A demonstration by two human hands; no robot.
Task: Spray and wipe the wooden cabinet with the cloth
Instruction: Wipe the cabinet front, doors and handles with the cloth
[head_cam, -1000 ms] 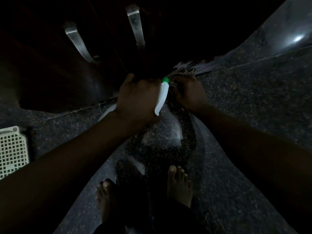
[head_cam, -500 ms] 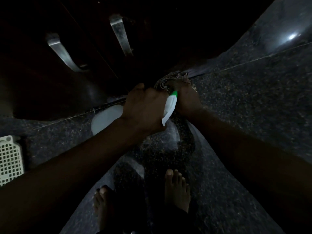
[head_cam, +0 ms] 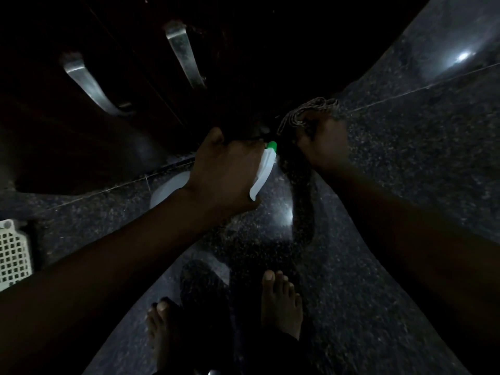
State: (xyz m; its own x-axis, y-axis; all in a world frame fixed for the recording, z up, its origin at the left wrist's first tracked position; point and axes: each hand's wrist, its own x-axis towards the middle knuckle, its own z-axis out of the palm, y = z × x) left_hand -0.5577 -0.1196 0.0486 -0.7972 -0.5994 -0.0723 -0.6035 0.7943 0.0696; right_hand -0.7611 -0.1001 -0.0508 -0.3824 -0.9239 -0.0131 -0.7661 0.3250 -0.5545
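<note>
1. Green at the nozzle and white at the trigger, the spray bottle (head_cam: pixel 264 169) is gripped by the curled fingers of the left hand (head_cam: pixel 224 174). Its pale body shows below the wrist.
2. The fingers of the right hand (head_cam: pixel 323 143) are closed round the patterned cloth (head_cam: pixel 311 109), which bunches out above the knuckles.
3. The two hands are close together, with the nozzle pointing into the gap between them.
4. The cloth is held at the lower corner of the dark wooden cabinet (head_cam: pixel 243 63). It is too dim to tell whether the two touch.
5. Two metal handles (head_cam: pixel 185 58) slant across the cabinet doors above the left hand.
6. Speckled dark granite floor (head_cam: pixel 405 171) spreads beneath, with a light reflected in it.
7. Bare feet (head_cam: pixel 281 301) stand on the floor below the hands.
8. A white lattice basket (head_cam: pixel 13 253) sits at the left edge.
</note>
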